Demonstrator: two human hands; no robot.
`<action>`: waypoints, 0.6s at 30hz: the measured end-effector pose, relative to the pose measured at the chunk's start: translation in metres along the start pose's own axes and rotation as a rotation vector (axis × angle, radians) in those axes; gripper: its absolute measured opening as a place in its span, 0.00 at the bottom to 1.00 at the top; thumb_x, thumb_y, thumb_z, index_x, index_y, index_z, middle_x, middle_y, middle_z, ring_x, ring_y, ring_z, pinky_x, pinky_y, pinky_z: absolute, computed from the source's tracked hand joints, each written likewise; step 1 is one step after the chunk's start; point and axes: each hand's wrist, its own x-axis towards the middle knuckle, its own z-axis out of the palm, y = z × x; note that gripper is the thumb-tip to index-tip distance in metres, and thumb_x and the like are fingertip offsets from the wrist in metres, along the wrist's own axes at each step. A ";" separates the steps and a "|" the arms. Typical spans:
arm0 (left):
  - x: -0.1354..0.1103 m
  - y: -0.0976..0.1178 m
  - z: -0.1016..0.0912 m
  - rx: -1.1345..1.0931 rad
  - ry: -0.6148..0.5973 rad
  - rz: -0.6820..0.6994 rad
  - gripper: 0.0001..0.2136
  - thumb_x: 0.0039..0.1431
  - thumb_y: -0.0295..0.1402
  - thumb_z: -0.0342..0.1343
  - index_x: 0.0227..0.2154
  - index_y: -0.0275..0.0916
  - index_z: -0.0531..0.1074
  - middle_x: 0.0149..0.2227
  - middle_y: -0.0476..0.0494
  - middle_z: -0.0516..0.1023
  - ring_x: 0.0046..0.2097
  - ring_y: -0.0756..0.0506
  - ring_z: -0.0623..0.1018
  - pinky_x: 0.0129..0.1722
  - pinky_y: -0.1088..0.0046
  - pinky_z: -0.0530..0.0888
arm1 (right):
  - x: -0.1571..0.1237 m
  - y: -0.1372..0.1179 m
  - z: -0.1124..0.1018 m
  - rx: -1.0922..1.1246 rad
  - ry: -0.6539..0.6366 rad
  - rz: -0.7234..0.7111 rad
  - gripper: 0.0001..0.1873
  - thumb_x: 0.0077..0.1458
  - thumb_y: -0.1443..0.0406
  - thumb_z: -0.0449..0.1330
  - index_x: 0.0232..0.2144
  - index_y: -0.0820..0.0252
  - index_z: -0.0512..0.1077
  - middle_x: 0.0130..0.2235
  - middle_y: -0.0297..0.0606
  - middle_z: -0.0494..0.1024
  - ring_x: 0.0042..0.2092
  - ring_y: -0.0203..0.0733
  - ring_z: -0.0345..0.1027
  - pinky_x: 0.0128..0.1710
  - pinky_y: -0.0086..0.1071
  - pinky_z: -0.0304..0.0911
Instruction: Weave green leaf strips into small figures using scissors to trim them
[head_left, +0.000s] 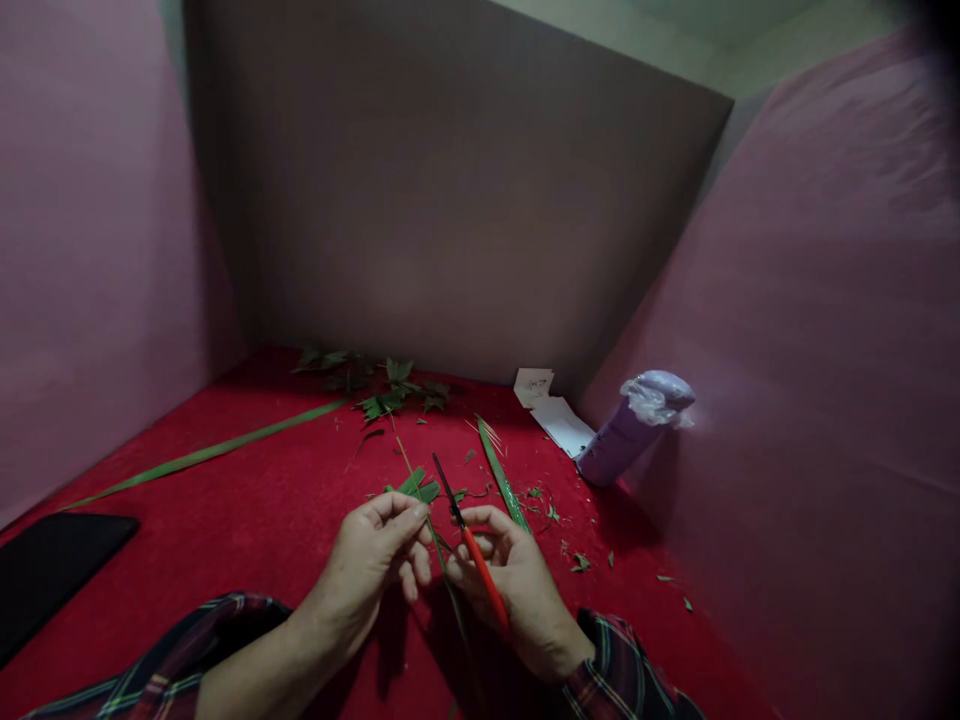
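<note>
A long thin green stem (409,462) is pinched between the thumb and forefinger of my left hand (377,545). It runs from the leaves at the back down past both hands toward me. My right hand (514,580) holds scissors (480,565) with orange-red handles, their dark blades pointing up and away beside the stem. Some of the right fingers curl close to the stem; I cannot tell whether they touch it. Just beyond my left fingertips lie short cut pieces of green leaf (416,486).
Lobed green leaves (397,385) lie at the back of the red cloth (247,540). Long leaf blades lie left (225,445) and centre (501,475), among clippings. A purple cylindrical container (630,430), plastic on top, stands tilted beside white papers (562,425). A black flat object (64,570) is at left.
</note>
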 end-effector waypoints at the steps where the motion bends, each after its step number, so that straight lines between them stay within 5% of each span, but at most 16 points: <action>1: 0.000 0.000 0.000 -0.001 -0.003 -0.001 0.11 0.50 0.37 0.57 0.23 0.35 0.65 0.16 0.52 0.70 0.13 0.55 0.67 0.11 0.84 0.64 | 0.000 0.000 0.000 0.003 -0.003 0.005 0.26 0.35 0.66 0.71 0.36 0.60 0.63 0.22 0.24 0.67 0.17 0.22 0.52 0.15 0.17 0.47; 7: -0.001 0.001 0.001 0.083 -0.061 -0.003 0.11 0.53 0.38 0.55 0.22 0.36 0.64 0.13 0.50 0.71 0.11 0.55 0.66 0.10 0.84 0.61 | -0.001 -0.001 -0.002 -0.002 -0.033 0.036 0.25 0.37 0.65 0.70 0.37 0.58 0.62 0.21 0.22 0.64 0.15 0.21 0.46 0.11 0.17 0.44; 18: -0.008 0.002 0.004 0.206 -0.167 -0.090 0.10 0.51 0.37 0.56 0.22 0.36 0.65 0.13 0.49 0.72 0.11 0.54 0.67 0.10 0.83 0.62 | -0.002 -0.004 -0.002 0.039 0.020 -0.033 0.27 0.35 0.66 0.71 0.37 0.60 0.63 0.22 0.24 0.68 0.18 0.23 0.55 0.16 0.17 0.48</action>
